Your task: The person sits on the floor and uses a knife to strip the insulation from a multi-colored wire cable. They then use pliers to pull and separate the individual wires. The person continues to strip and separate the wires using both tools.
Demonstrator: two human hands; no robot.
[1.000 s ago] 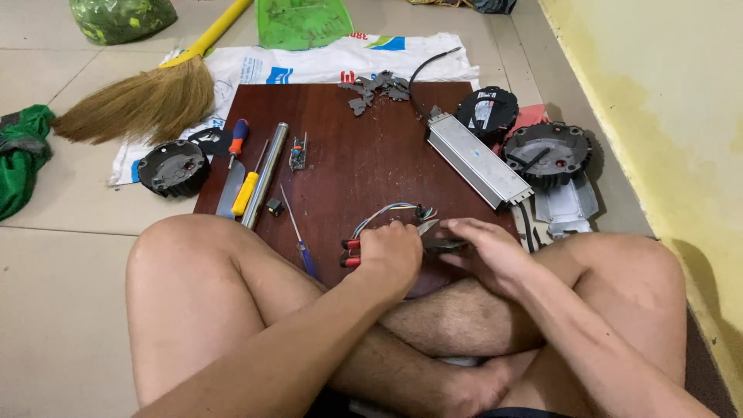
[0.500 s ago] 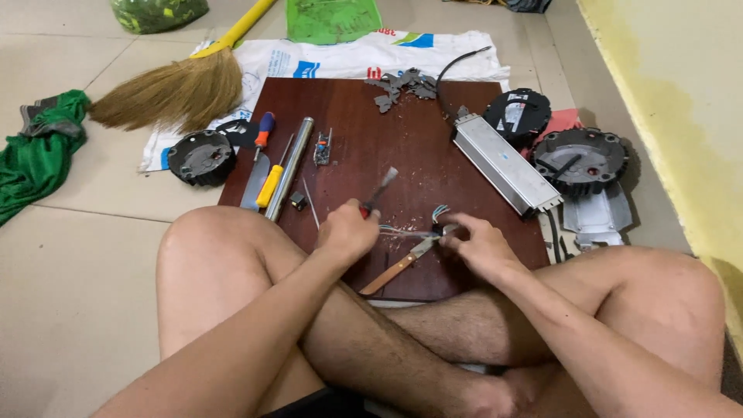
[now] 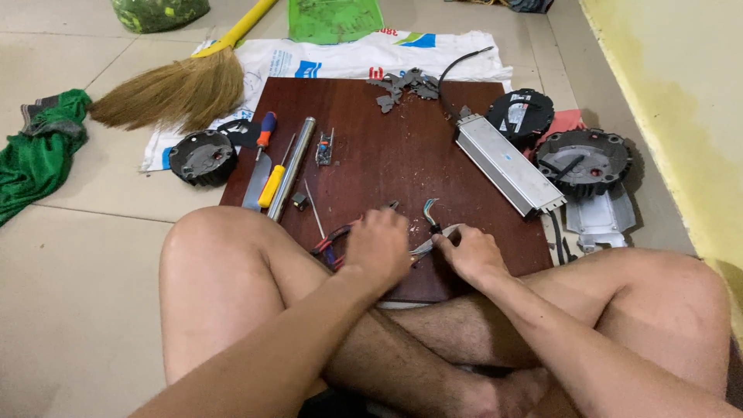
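A small bundle of wires [image 3: 430, 232] is held at the near edge of a dark reddish-brown wooden board [image 3: 387, 147], which lies on the tiled floor in front of crossed bare legs. The bundle is thin and pale grey along its length; at the far end its strands are seen curling upward, with bluish and dark tips. The right hand [image 3: 474, 254] is closed around the near part of the bundle, thumb and fingers pinched on it. The left hand [image 3: 378, 246] is curled shut over a red-handled tool [image 3: 333, 238], probably pliers, whose handles stick out to the left of the fist; the tool's head is hidden by the hand, so whether it touches the wires cannot be told. The left hand is slightly blurred.

On the board's left part a yellow-handled screwdriver [image 3: 272, 184], a second screwdriver with a blue and orange handle [image 3: 265, 131], a flat metal blade [image 3: 256, 179] and a metal tube [image 3: 292, 166] are laid side by side. A small circuit board [image 3: 324, 148] is seen just right of them. A long silver metal box [image 3: 507, 163] lies slantwise across the board's right edge. Grey scraps [image 3: 402, 81] are gathered at the far edge. Round black housings are placed off the board, one to the left [image 3: 203, 155] and two to the right [image 3: 584, 161]. A straw broom [image 3: 174, 91] and a green cloth [image 3: 35, 151] lie further left.
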